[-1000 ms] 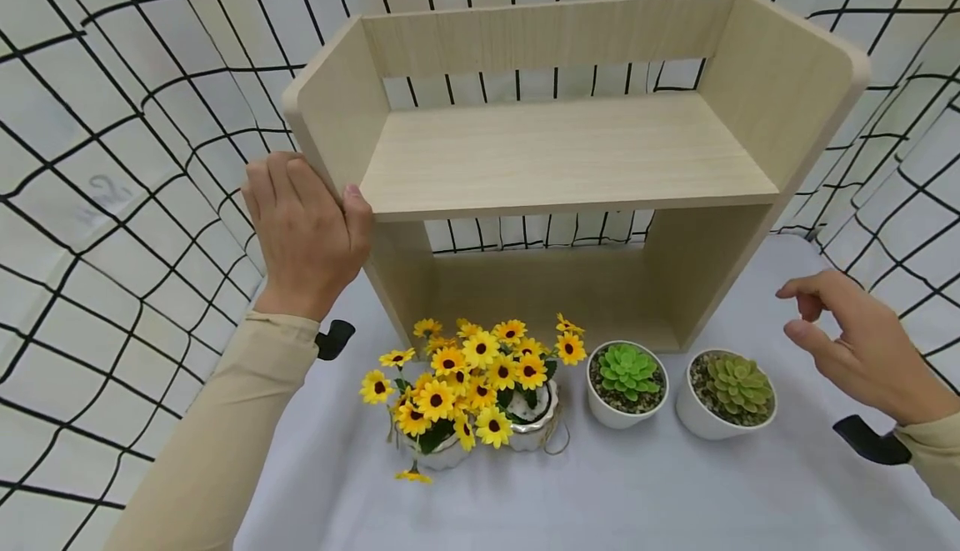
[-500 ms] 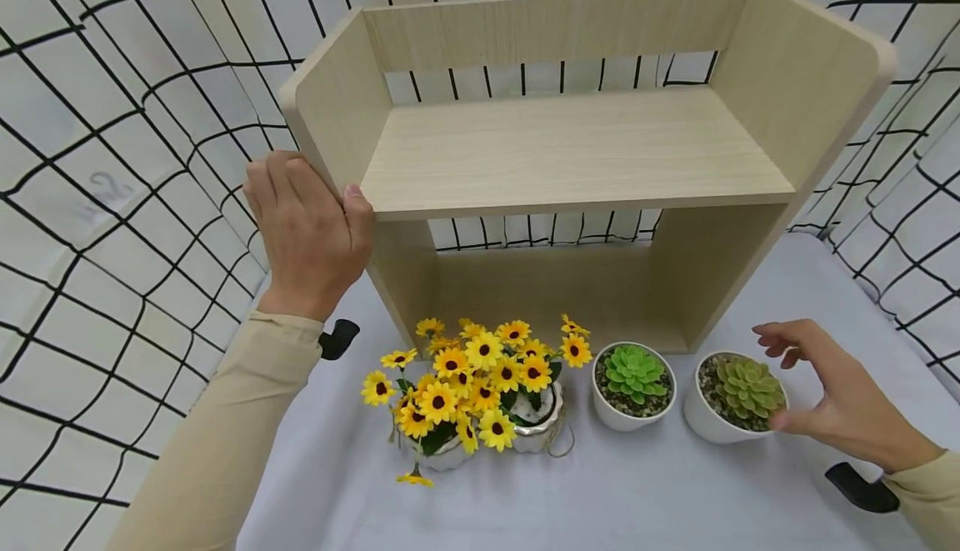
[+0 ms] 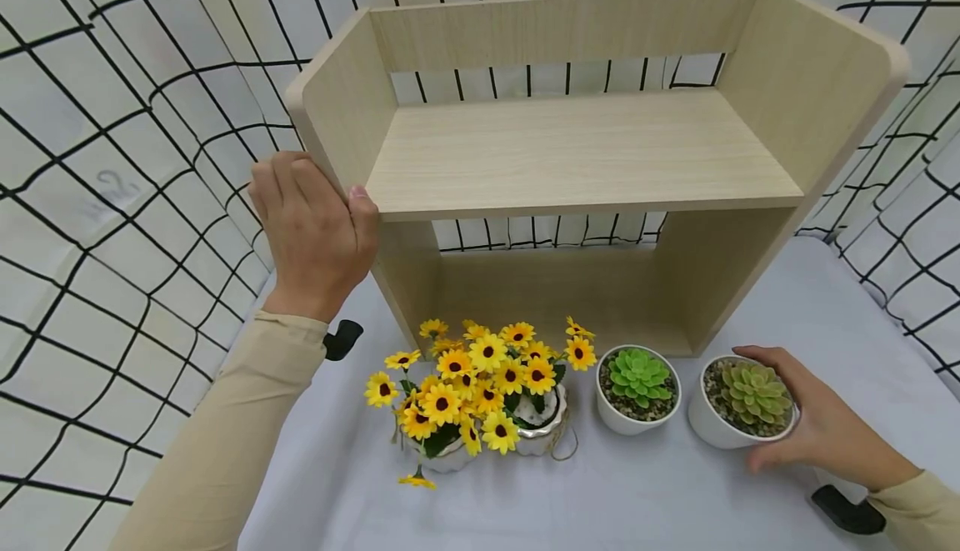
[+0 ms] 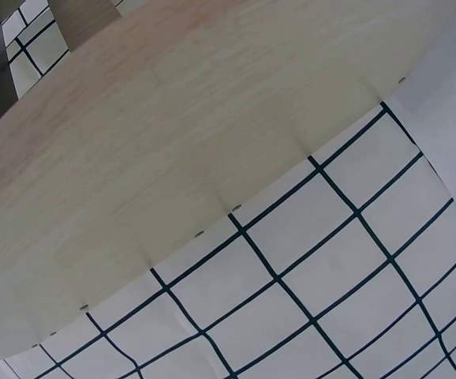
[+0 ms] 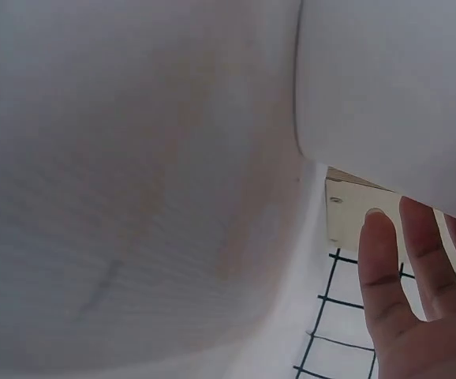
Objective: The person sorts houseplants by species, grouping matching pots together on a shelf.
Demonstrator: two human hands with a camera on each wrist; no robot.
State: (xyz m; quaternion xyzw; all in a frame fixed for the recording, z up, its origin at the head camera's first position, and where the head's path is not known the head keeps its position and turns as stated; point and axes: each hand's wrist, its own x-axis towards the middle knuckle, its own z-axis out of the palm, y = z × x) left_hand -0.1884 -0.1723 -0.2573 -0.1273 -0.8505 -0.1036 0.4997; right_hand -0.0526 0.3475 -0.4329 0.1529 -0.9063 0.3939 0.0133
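Note:
A light wooden two-level shelf (image 3: 585, 155) stands on the white cloth. My left hand (image 3: 315, 234) grips its left side panel, thumb at the front edge and fingers on the outer face. The left wrist view is largely filled by the shelf's panel (image 4: 181, 158). At the right, my right hand (image 3: 817, 422) curls round a white-potted succulent (image 3: 720, 430) with dull green leaves, fingers behind and thumb in front. In the right wrist view the white pot (image 5: 394, 87) partly hides the fingers (image 5: 382, 268). The pot sits on the cloth.
A second potted succulent (image 3: 637, 380), brighter green, stands just left of the held one. Two pots of yellow flowers (image 3: 465, 384) stand before the shelf's left half. Black wire mesh (image 3: 150, 201) over white sheeting encloses the sides and back.
My right hand has come in from the right and down, and its fingers now wrap the dull green succulent's pot. My left hand keeps its grip on the shelf.

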